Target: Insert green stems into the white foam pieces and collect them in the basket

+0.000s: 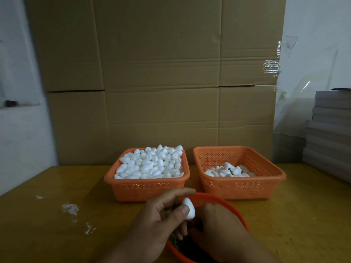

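My left hand (161,221) pinches a white egg-shaped foam piece (189,208) between thumb and fingers, just above a round orange bowl (235,211). Dark green stems (177,243) lie in that bowl. My right hand (218,232) reaches down into the bowl with its fingertips hidden, so what it holds is not visible. The left orange basket (148,186) is heaped with plain foam pieces (152,164). Behind and to the right, another orange basket (245,185) holds several foam pieces (230,171), one showing a green stem.
Both baskets stand on a yellow-brown table (57,224) in front of a tall cardboard wall (161,73). White foam crumbs (71,208) lie on the table at the left. Grey stacked boards (328,133) sit at the far right.
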A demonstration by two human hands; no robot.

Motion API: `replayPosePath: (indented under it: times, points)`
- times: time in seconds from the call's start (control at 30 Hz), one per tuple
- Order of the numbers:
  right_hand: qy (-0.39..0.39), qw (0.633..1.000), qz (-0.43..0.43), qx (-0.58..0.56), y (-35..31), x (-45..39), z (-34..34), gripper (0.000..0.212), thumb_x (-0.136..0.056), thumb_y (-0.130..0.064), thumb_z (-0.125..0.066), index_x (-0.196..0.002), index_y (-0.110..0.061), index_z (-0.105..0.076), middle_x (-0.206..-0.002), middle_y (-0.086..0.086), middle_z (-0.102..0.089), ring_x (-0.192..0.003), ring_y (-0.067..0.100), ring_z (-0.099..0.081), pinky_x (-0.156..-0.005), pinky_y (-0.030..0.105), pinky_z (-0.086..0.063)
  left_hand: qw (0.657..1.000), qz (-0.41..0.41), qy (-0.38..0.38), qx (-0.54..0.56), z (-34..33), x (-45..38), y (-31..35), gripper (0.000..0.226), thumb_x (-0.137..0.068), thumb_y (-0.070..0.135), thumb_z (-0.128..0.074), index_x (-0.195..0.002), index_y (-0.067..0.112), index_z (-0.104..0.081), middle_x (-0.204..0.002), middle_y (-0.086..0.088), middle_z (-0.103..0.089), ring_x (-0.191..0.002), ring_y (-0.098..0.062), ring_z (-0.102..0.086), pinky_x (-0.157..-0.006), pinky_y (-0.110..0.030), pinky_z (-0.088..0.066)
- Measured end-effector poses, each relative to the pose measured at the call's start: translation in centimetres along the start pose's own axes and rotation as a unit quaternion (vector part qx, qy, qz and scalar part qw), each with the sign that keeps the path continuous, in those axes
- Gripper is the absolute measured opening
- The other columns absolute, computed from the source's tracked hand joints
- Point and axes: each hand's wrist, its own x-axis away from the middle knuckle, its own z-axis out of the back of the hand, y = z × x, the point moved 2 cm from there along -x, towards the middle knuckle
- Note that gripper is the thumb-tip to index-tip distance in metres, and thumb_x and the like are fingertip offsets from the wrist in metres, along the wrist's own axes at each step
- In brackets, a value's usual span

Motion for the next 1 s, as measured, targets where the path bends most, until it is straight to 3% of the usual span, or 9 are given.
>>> replayPosePath:
  times: [0.13,0.33,0.47,0.6,0.8,0.87,1.0]
  points:
    - [0.028,0.999,-0.006,-0.016,-0.1,0.1,0.4,0.020,-0.087,-0.035,-0.056,-0.092,-0.021,-0.070,-0.090,-0.003,-0.072,-0.082,0.012,-0.067,-0.080,0.036,-0.055,1.000,0.007,0.005,0.024,0.2,-0.1,-0.2,0.033,-0.083,0.046,-0.067,-0.113,0.033,-0.071,-0.084,-0.011,-0.070,-0.067,-0.022,-0.064,-0.062,-0.031,-0.051]
    - [0.061,0.998,-0.019,-0.028,-0.5,0.6,0.9,0.017,-0.085,-0.035,-0.057,-0.091,-0.022,-0.065,-0.085,-0.004,-0.069,-0.078,0.012,-0.064,-0.076,0.035,-0.054,0.997,0.035,0.017,0.072,0.5,-0.3,-0.4,0.035,-0.076,0.047,-0.075,-0.101,0.024,-0.070,-0.080,-0.012,-0.068,-0.061,-0.024,-0.061,-0.055,-0.031,-0.048]
    - [0.061,0.998,-0.016,-0.028,-0.5,0.6,1.1,0.016,-0.088,-0.030,-0.053,-0.092,-0.021,-0.066,-0.087,-0.004,-0.069,-0.080,0.012,-0.064,-0.077,0.034,-0.054,0.993,0.049,0.029,0.099,0.6,-0.4,-0.5,0.036,-0.072,0.044,-0.078,-0.094,0.017,-0.069,-0.077,-0.016,-0.066,-0.057,-0.025,-0.059,-0.050,-0.030,-0.047]
    - [0.063,0.997,-0.009,-0.032,-0.5,0.7,1.5,0.015,-0.090,-0.030,-0.056,-0.097,-0.023,-0.067,-0.090,-0.007,-0.070,-0.082,0.009,-0.064,-0.073,0.024,-0.051,0.988,0.062,0.047,0.134,0.6,-0.5,-0.1,0.031,-0.072,0.035,-0.082,-0.085,0.011,-0.068,-0.073,-0.019,-0.064,-0.053,-0.026,-0.056,-0.047,-0.029,-0.044]
    - [0.101,0.994,0.023,-0.030,-0.6,1.1,1.8,0.026,-0.087,-0.034,-0.057,-0.109,-0.042,-0.067,-0.098,-0.016,-0.071,-0.098,0.003,-0.057,-0.086,0.028,-0.051,0.980,0.079,0.072,0.170,0.5,-0.4,0.5,0.029,-0.079,0.025,-0.075,-0.089,0.002,-0.061,-0.072,-0.021,-0.061,-0.052,-0.026,-0.053,-0.045,-0.029,-0.041]
    - [0.103,0.993,0.036,-0.055,-0.5,1.1,1.8,0.028,-0.087,-0.032,-0.058,-0.108,-0.047,-0.067,-0.095,-0.018,-0.072,-0.092,0.001,-0.061,-0.083,0.029,-0.053,0.979,0.080,0.070,0.172,0.6,-0.4,0.5,0.026,-0.081,0.026,-0.077,-0.086,0.005,-0.063,-0.072,-0.021,-0.061,-0.053,-0.026,-0.053,-0.046,-0.029,-0.041]
    - [0.112,0.986,0.040,-0.114,-0.5,1.1,2.2,0.018,-0.087,-0.026,-0.068,-0.100,-0.038,-0.072,-0.087,-0.019,-0.073,-0.080,-0.001,-0.068,-0.073,0.024,-0.055,0.978,0.082,0.072,0.176,0.6,-0.4,0.7,0.028,-0.074,0.029,-0.071,-0.084,0.005,-0.063,-0.068,-0.021,-0.059,-0.050,-0.025,-0.052,-0.044,-0.027,-0.039]
